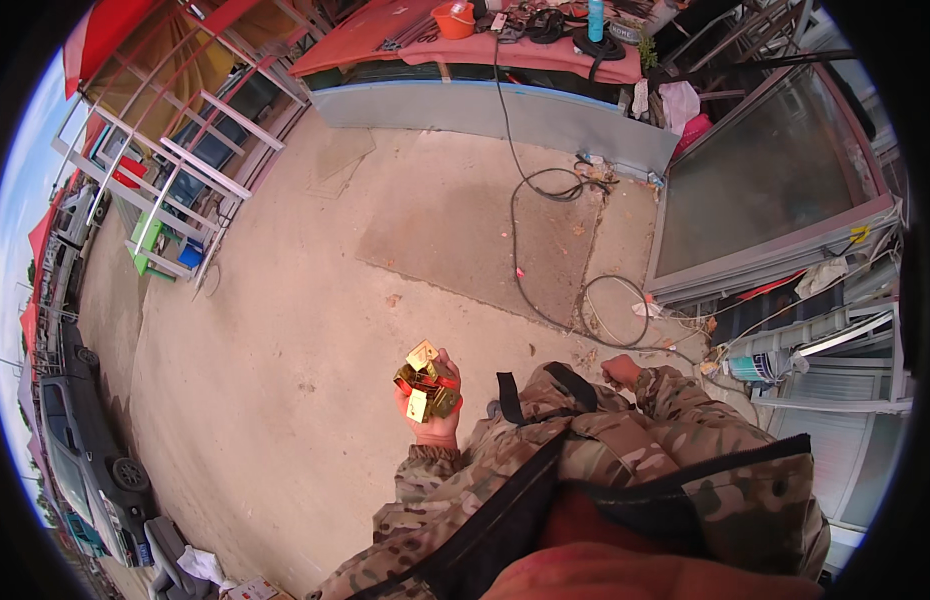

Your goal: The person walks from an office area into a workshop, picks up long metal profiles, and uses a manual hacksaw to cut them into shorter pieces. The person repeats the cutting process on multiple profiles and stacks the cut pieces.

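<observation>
Cupped palm-up with its fingers bent around a heap, the left hand (440,428) holds several shiny gold-coloured blocks (421,382) with red showing among them, raised above the bare concrete ground (285,350) and well apart from the right hand. Fingers curled in, the right hand (620,372) is beside the camouflage jacket (635,450), though whether it grips anything cannot be seen. Beyond them a black cable (513,215) loops over the concrete, near a framed glass panel (765,175) on the right.
</observation>
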